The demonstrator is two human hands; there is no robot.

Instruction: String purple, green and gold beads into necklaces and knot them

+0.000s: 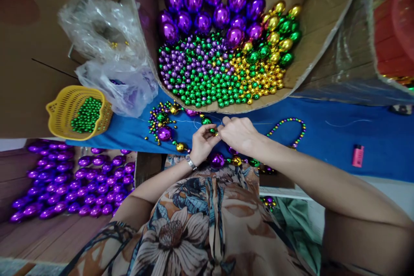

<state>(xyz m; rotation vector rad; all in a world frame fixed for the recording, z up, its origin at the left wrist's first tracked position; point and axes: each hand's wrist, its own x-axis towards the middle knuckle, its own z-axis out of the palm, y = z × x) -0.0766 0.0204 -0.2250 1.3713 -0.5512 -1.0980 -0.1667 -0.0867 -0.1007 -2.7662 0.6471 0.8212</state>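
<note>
Over a blue cloth, my left hand (203, 143) pinches a bead string at some small beads (212, 130). Fingertips meeting it, my right hand (238, 136) is closed, apparently on the same string's thread; the exact pinch point is hidden. Large purple (216, 160), gold and green beads of the string hang below both hands, near my lap. A thin clear thread (186, 120) runs out to the left, and another length shows right of my right hand. To the right, a loop of small beads (287, 120) lies on the cloth, partly behind my forearm.
A cardboard box (326, 39) of mixed beads stands in front. A yellow basket (60, 112) of green beads and plastic bags (119, 82) are at left. Loose beads (155, 123) lie on the blue cloth (323, 138), with a pink lighter (357, 156) at right. Purple beads (71, 181) fill another box.
</note>
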